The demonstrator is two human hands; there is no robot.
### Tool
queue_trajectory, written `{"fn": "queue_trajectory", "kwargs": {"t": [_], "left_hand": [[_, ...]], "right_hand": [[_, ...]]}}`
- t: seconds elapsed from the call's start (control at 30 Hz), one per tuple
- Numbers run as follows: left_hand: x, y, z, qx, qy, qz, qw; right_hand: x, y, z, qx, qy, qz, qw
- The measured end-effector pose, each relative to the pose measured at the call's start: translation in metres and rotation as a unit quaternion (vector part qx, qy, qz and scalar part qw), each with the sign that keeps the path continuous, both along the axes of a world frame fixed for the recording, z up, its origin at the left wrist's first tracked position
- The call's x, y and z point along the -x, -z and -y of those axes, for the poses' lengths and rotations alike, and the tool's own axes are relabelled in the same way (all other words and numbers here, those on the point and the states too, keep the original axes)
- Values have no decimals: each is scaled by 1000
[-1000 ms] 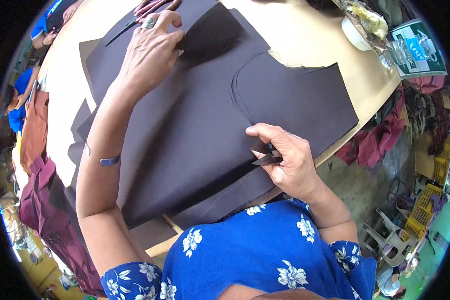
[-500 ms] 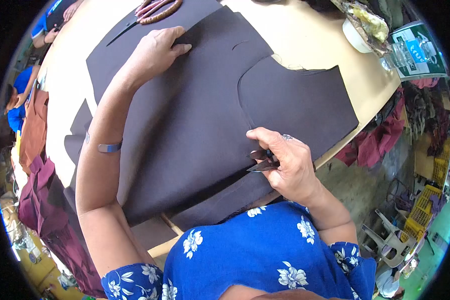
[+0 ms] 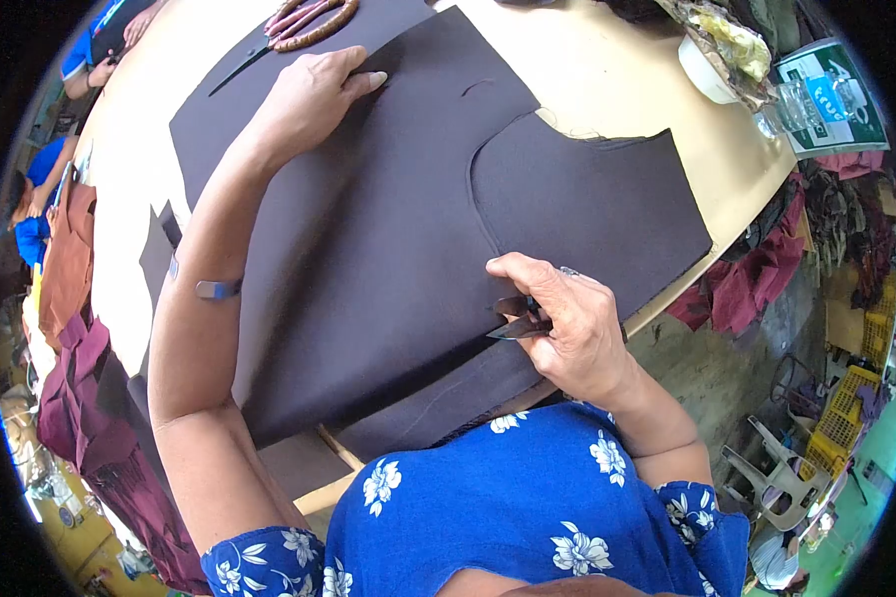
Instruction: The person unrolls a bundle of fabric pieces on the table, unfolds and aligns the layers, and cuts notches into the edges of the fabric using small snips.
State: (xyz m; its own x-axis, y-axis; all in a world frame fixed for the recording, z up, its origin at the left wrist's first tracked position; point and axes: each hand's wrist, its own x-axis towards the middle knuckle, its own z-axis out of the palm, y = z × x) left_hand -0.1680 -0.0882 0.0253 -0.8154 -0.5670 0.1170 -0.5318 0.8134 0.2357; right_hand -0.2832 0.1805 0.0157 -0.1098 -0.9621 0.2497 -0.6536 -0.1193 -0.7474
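Observation:
A large piece of dark fabric (image 3: 388,219) lies spread over the table, with a curved cut-out on its far right side and a loose seam edge running toward me. My left hand (image 3: 314,95) grips the far-left edge of this fabric between thumb and fingers. Small dark thread snips (image 3: 523,326) sit in my right hand (image 3: 572,318), their blades pointing left. The right thumb and forefinger meet at the near end of the seam edge; whether they pinch cloth I cannot make out. Beyond my left hand, large scissors (image 3: 309,20) with wrapped handles rest on more dark fabric.
The pale table (image 3: 607,70) has a white bowl (image 3: 705,72) and a plastic bottle (image 3: 811,104) at its far right. Maroon cloth (image 3: 75,398) hangs at the left. Another person's hand (image 3: 102,72) shows at upper left. Yellow crates (image 3: 846,408) stand lower right.
The dark fabric has shifted slightly to the left, and its far corner is a little higher. Both hands keep nearly the same place and grip.

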Motion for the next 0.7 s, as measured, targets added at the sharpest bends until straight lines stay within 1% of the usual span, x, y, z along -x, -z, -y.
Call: {"fn": "queue_trajectory", "kwargs": {"t": [0.1, 0.2, 0.3, 0.4, 0.53, 0.7], "left_hand": [[2, 1, 1, -13, -5, 12, 1000], [4, 3, 1, 2, -2, 25, 1000], [6, 9, 2, 48, 14, 17, 999], [4, 11, 2, 33, 9, -4, 999], [1, 7, 5, 13, 17, 5, 1000], [3, 0, 5, 22, 41, 23, 999]], "right_hand": [[0, 1, 0, 6, -1, -1, 1000], [0, 2, 1, 11, -4, -9, 1000], [-1, 0, 1, 2, -5, -22, 1000], [-1, -2, 4, 6, -8, -24, 1000], [-4, -4, 6, 16, -15, -28, 999], [-3, -8, 4, 10, -18, -72, 997]]}}
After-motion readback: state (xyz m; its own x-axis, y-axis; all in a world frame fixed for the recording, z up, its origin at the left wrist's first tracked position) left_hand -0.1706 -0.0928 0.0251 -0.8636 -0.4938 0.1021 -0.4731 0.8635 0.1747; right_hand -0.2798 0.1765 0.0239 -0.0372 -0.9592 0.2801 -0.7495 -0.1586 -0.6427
